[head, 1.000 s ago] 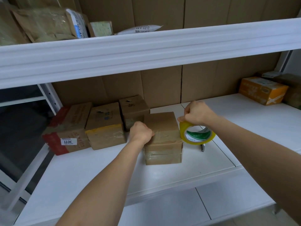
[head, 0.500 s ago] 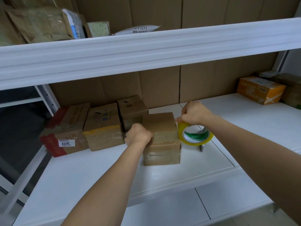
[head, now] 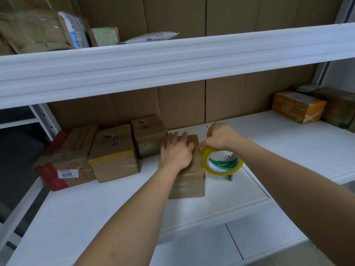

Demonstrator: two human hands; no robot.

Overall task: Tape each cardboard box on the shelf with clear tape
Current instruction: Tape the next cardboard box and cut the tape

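Your left hand (head: 175,153) lies flat on the box (head: 189,169), smoothing tape; your right hand (head: 219,136) pinches the tape roll (head: 221,162). Boxes beyond your right hand look untaped.

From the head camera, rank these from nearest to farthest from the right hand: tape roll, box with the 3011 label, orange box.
1. tape roll, gripped by the right hand.
2. orange box, far right on the shelf.
3. box with the 3011 label, far left.

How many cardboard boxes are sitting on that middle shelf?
6 that I can see: a red-edged box, a yellow-taped box, a brown box, the box under the left hand, and at far right an orange box with a dark box. More may be hidden there.
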